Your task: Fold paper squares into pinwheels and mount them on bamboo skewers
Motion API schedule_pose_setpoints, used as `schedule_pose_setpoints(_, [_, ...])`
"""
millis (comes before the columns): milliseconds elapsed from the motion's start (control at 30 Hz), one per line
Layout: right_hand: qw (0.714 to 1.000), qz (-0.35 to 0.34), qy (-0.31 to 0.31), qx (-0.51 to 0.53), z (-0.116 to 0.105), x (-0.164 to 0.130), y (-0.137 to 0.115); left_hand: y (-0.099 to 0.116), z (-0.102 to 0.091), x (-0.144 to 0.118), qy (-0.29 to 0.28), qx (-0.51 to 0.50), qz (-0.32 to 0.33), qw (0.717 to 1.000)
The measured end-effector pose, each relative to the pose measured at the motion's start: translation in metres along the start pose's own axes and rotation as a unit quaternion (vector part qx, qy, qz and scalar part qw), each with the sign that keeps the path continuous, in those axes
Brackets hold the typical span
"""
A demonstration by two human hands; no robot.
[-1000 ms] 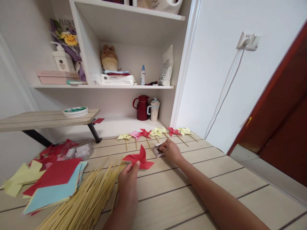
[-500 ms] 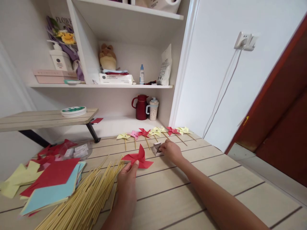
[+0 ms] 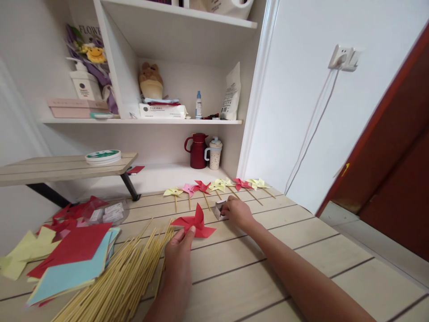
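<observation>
While the red paper pinwheel (image 3: 195, 222) is lying flat on the pale plank table (image 3: 301, 250), its near edge is being pinched by the left hand (image 3: 178, 255), the thumb being pressed onto the paper at the hand's twelve o'clock. At about two o'clock from the pinwheel, just beside it, a small open box (image 3: 219, 209) is being touched by the right hand (image 3: 237, 211); the fingers are being curled over the box's right side, though whether anything is being gripped between them cannot be told. Both forearms are being stretched forward from the lower edge of the view. At nine o'clock from the left hand, touching its wrist, a thick heap of bamboo skewers (image 3: 120, 277) is being spread fan-wise across the planks — and farther toward nine o'clock a stack of coloured paper sheets (image 3: 72, 259) is being topped by a red square, with yellow cut pieces (image 3: 20, 259) beyond it. At twelve o'clock from the box, near the table's far edge, a row of finished pinwheels (image 3: 217, 185) on sticks is being laid out in yellow, pink and red. Behind the row, in the lower shelf recess, a dark red jug (image 3: 197, 150) is being kept just beside a speckled mug (image 3: 214, 154).
</observation>
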State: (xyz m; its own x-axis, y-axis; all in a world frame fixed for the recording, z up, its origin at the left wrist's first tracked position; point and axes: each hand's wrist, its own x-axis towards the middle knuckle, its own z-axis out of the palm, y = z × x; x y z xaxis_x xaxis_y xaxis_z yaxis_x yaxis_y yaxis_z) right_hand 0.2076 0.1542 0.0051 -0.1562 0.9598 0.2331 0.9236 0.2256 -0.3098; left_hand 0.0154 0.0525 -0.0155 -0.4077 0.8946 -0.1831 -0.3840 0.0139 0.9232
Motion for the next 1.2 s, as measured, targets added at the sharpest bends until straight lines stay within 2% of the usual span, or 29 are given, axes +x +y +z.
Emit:
schedule_pose_setpoints(400, [0.994, 0.022, 0.003, 0.103, 0.004, 0.003, 0.01, 0.003, 0.002, -0.004, 0.023, 0.008, -0.017, 1.0])
schedule_pose_setpoints(533, [0.996, 0.016, 0.026, 0.089, 0.0, 0.001, 0.011, 0.001, 0.0, -0.003, 0.017, 0.012, -0.008, 1.0])
schedule_pose_setpoints(633, [0.997, -0.013, 0.041, 0.067, 0.0, -0.001, 0.01, 0.001, 0.0, -0.002, 0.008, 0.016, -0.004, 1.0])
schedule_pose_setpoints(867, [0.996, -0.09, 0.01, 0.026, 0.004, -0.002, 0.005, -0.005, -0.002, 0.004, -0.011, 0.003, 0.011, 1.0])
schedule_pose_setpoints(1033, [0.995, -0.09, 0.009, 0.034, 0.008, 0.001, 0.006, -0.009, -0.003, 0.005, -0.025, -0.004, 0.02, 0.999])
schedule_pose_setpoints(1200, [0.994, -0.066, 0.025, 0.084, 0.01, 0.002, 0.01, -0.008, -0.003, 0.005, -0.017, -0.004, 0.012, 1.0])
